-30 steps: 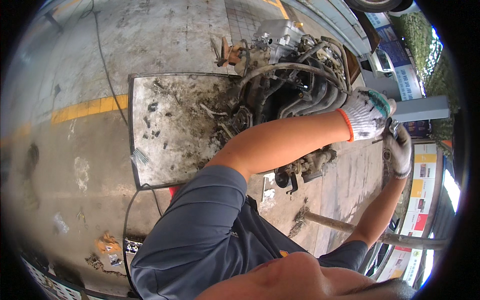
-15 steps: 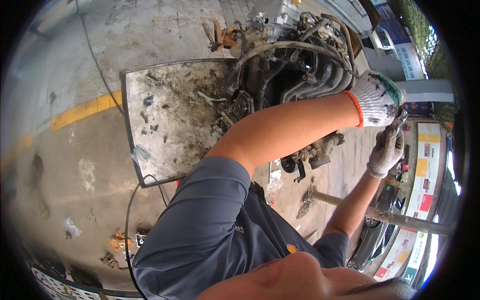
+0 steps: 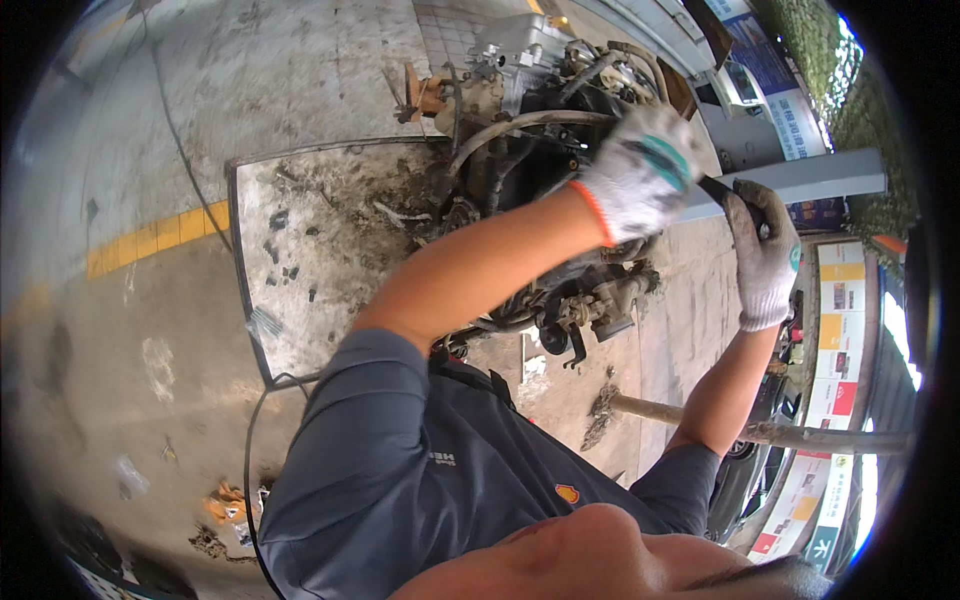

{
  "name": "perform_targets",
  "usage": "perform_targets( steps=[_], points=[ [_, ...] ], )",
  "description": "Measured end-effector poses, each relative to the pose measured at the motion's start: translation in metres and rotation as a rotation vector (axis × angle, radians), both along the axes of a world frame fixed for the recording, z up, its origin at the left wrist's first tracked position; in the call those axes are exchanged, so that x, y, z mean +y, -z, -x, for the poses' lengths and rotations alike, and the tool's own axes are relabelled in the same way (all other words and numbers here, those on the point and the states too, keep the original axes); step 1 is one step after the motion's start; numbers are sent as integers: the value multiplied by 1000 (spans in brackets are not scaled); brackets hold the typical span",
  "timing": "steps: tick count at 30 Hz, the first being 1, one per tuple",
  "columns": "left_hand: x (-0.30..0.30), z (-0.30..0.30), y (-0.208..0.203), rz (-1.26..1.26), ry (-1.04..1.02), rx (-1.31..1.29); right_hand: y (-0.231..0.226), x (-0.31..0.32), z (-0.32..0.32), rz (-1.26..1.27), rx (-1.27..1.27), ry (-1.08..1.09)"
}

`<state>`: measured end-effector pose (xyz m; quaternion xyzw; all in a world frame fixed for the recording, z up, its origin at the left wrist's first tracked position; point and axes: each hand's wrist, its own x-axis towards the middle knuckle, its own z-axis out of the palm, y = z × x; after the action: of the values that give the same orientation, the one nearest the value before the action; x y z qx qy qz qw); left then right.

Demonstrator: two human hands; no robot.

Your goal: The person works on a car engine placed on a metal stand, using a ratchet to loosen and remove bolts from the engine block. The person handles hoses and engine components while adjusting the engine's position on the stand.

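Note:
My left hand (image 3: 645, 175), in a knitted white glove with a teal back and orange cuff, is smeared by motion in front of the engine. Its fingertips are hidden, so what it grips does not show. My right hand (image 3: 765, 245), in a white glove with dirt-darkened fingers, is raised to its right with the fingers bent. A dark slim piece (image 3: 712, 189) sticks out from the right fingers toward the left hand; its kind does not show. Behind the left forearm stands a dirty engine (image 3: 520, 110) with hoses and a silver housing.
A grimy framed board (image 3: 335, 290) with dark scraps lies left of the engine. A black cable (image 3: 250, 460) runs along the floor by my left sleeve. A grey beam (image 3: 820, 178) and a brown pole (image 3: 760, 432) are at right. A dark car (image 3: 735, 490) stands beyond.
My left hand has moved left, away from the right hand. My right hand has shifted slightly up and left. The shiny metal tool seen between the hands earlier no longer shows.

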<state>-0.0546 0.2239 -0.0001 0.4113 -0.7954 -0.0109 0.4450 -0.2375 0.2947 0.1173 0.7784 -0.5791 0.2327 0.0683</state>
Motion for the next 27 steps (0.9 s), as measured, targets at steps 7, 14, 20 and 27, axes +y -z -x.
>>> perform_targets(
  steps=[7, 14, 20, 27],
  points=[
    [-46, -116, 60, -157, -97, -166, 10, -5, -5, 206, -1, -42],
    [-57, -113, 64, -257, 33, -38, 18, -14, -5, 295, -41, -23],
    [-68, -123, 66, -317, 167, 47, 16, -10, 3, 344, -203, 6],
    [-76, -123, 73, -370, 189, -1, 13, 36, 32, 425, -272, -13]
  ],
)
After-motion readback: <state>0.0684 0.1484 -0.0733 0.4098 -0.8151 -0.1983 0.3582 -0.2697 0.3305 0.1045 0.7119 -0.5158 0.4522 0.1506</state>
